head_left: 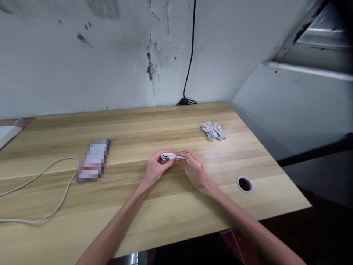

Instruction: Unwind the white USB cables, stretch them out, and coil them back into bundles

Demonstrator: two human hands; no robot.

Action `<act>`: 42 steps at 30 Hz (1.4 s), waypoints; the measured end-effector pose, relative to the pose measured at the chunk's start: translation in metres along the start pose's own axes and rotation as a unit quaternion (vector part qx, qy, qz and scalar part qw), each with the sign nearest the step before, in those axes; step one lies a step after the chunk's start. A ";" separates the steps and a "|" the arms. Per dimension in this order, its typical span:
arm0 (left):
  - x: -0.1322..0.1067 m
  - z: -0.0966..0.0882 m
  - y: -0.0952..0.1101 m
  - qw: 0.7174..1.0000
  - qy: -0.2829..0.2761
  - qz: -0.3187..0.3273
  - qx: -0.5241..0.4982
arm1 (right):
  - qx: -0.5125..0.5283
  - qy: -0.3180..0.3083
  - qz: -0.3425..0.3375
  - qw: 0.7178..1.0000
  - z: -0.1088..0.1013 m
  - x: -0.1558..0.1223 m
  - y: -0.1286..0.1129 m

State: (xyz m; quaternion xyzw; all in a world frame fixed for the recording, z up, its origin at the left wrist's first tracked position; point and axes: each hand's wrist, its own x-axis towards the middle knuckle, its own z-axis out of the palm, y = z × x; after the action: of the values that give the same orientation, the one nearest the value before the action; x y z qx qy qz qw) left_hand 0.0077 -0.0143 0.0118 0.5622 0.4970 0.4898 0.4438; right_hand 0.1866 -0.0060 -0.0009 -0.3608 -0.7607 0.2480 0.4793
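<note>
Pale wood counter (154,125), cracked white wall (82,55) beyond the hands; coiled white cable (171,156) clamped between left hand (157,167) and right hand (194,170), held together.

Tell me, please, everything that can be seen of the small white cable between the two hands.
The white cable is thin and smooth, with a look of plastic, and it is folded into a short, narrow bundle of loops. It lies nearly level, above the middle of the wooden table, with its loops running from the left hand to the right hand. The fingers of both hands touch it. Any connectors are hidden or too small to tell.
</note>
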 end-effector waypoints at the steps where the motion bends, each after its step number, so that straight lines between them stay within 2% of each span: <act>1: 0.000 0.000 -0.001 1.000 0.002 -0.001 0.002 | 0.004 0.004 0.001 1.000 0.000 0.000 0.000; 10: -0.001 0.000 0.003 1.000 -0.002 0.014 0.015 | 0.048 0.013 0.007 0.999 -0.005 0.004 -0.003; 17: 0.000 0.002 0.003 0.999 -0.016 -0.018 -0.022 | 0.017 0.041 -0.023 0.999 -0.003 0.003 -0.005; 21: 0.001 0.001 0.003 1.000 -0.017 -0.007 -0.019 | 0.014 0.040 -0.029 0.999 -0.002 0.003 -0.005; 28: -0.001 0.000 0.005 0.999 -0.017 0.027 0.003 | 0.029 0.020 -0.001 0.999 0.000 0.003 -0.004; 37: -0.005 0.002 0.011 0.992 -0.003 0.088 0.088 | 0.070 0.015 0.058 0.996 -0.004 0.005 -0.004; 42: -0.004 0.001 0.013 0.994 0.003 0.074 0.086 | 0.093 0.015 0.083 0.992 -0.002 0.007 -0.003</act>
State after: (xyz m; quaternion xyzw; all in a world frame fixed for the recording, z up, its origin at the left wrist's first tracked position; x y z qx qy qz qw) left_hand 0.0103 -0.0194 0.0240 0.6318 0.4960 0.4784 0.3548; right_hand 0.1855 -0.0018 0.0059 -0.3798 -0.6946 0.3514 0.4998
